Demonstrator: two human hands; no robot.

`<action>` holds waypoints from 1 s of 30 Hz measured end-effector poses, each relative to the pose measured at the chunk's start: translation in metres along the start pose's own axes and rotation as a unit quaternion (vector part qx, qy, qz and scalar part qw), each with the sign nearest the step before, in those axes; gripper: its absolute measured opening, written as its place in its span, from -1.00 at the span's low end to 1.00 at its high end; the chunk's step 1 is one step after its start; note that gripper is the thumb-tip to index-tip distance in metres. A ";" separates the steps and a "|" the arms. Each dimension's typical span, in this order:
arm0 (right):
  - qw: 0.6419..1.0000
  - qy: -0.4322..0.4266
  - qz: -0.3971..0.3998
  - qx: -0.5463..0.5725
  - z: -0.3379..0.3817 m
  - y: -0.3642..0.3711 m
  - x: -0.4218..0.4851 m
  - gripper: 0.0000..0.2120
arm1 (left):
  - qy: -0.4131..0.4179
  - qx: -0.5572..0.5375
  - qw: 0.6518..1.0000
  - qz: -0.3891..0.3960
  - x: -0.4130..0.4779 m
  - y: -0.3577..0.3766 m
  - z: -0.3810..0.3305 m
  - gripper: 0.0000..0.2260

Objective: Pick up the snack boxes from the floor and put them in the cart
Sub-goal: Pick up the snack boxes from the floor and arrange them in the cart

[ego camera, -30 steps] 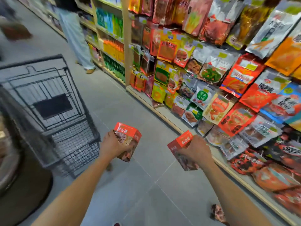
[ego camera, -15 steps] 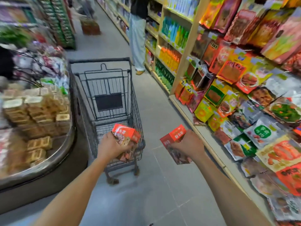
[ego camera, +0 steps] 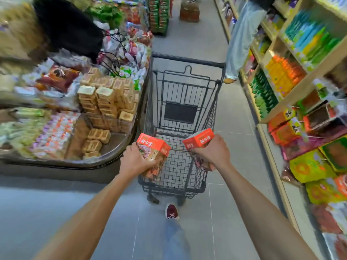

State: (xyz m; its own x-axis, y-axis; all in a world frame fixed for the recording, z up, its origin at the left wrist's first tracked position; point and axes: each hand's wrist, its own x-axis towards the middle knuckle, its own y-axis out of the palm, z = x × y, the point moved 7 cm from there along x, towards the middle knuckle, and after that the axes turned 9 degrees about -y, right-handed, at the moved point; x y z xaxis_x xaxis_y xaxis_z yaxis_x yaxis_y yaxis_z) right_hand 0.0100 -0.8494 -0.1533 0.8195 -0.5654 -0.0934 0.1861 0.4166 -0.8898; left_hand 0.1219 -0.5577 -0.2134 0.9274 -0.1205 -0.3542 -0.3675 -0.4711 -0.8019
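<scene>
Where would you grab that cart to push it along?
Grip the black handle bar across the cart's far end, coming from that far side with palms over it. It is a level bar at the top, standing clear of the wire walls.

The left box (ego camera: 153,147) and right box (ego camera: 199,140) have orange-red tops, white letters; the cart (ego camera: 187,61) at 12 o'clock is black grid.
</scene>
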 end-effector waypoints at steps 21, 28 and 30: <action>0.980 0.125 0.113 0.102 0.009 0.240 0.248 0.06 | -0.068 -0.081 0.990 0.092 0.068 0.089 -0.031 -0.09; 0.960 0.186 0.096 0.185 0.010 0.318 0.280 -0.12 | -0.131 -0.084 0.978 0.138 0.077 0.140 -0.002 0.00; 0.948 0.203 0.077 0.231 0.010 0.339 0.287 -0.11 | -0.154 -0.088 0.975 0.132 0.088 0.152 0.002 0.02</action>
State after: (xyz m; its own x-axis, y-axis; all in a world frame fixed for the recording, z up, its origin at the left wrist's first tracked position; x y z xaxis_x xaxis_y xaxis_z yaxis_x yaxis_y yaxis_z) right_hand 0.3137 -0.8630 -0.4775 0.5968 -0.6614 -0.4543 0.3755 0.7306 -0.5702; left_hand 0.1477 -0.6378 -0.3678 0.7274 -0.0029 -0.6862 -0.5479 -0.6046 -0.5782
